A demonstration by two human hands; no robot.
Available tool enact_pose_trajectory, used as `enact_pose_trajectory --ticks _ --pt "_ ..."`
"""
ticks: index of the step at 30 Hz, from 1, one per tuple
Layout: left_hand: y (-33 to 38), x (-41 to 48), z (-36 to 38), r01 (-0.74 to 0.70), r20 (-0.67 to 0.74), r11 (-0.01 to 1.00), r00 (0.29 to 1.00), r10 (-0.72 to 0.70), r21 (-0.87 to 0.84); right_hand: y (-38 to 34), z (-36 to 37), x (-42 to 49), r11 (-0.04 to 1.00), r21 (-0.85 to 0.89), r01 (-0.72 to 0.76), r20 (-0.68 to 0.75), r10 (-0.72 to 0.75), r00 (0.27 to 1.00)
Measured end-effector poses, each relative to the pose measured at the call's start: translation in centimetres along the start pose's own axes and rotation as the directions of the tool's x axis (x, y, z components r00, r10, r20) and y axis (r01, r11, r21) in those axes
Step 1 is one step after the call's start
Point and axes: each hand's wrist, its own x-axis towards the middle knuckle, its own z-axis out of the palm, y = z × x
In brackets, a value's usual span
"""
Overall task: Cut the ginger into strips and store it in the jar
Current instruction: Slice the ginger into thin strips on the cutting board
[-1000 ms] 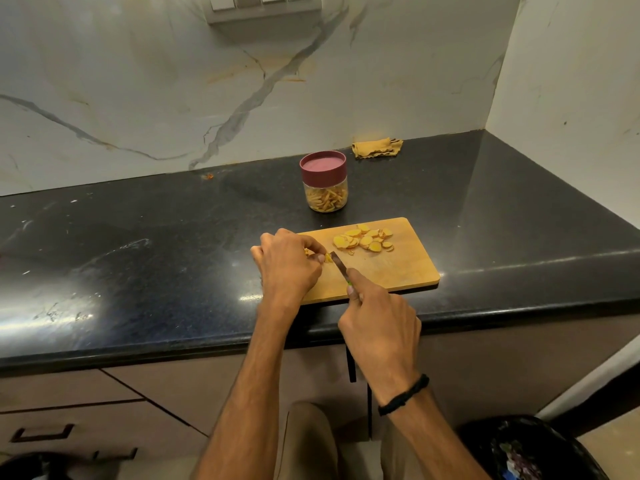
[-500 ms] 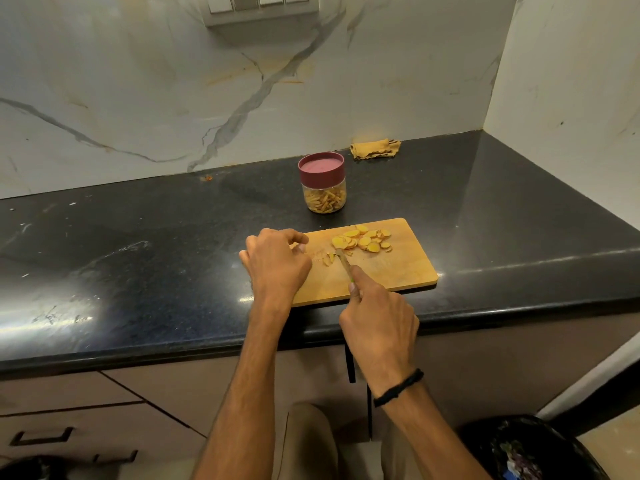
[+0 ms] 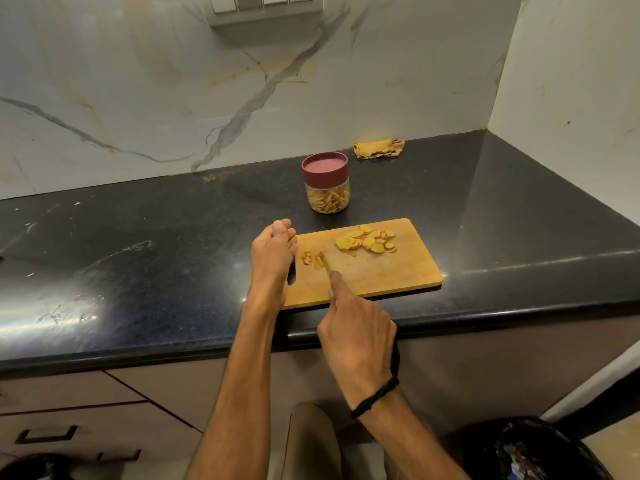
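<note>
A wooden cutting board [image 3: 398, 271] lies near the counter's front edge. A pile of round ginger slices [image 3: 367, 240] sits at its back, and a few cut ginger strips [image 3: 311, 259] lie near its left end. My right hand [image 3: 356, 334] grips a knife [image 3: 324, 260] with the index finger along its back; the blade rests by the strips. My left hand [image 3: 272, 252] stands edge-on at the board's left end with straight fingers, holding nothing. Behind the board a clear jar [image 3: 326, 183] with a maroon lid holds ginger strips.
The black stone counter [image 3: 138, 258] runs left and right of the board. A yellow cloth [image 3: 379, 148] lies by the back wall. Marble walls close the back and right. Drawers sit under the counter and a dark bin [image 3: 533, 452] is at the lower right.
My left hand let go of the ginger, opened and slid to the board's left edge. The knife pushed the cut strips toward the left.
</note>
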Motion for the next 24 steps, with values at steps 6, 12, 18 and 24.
enact_pose_trajectory --ticks 6,12,18,24 --pt "-0.2 -0.2 0.7 -0.021 0.099 1.000 0.995 0.021 0.005 -0.1 0.4 0.0 1.000 -0.011 0.002 0.007 -0.001 1.000" --pt "-0.5 -0.5 1.1 -0.137 0.073 0.947 0.990 0.121 0.292 0.4 -0.1 0.3 1.000 -0.004 0.001 -0.055 -0.001 0.998" --pt "-0.8 0.4 2.8 -0.317 0.169 0.559 0.939 0.301 0.766 2.2 -1.9 2.1 0.995 0.052 -0.087 -0.181 0.095 0.979" --pt "-1.0 0.8 4.2 -0.336 0.202 0.469 0.928 0.313 0.817 3.3 -2.9 3.0 0.987 0.079 -0.143 -0.205 0.157 0.966"
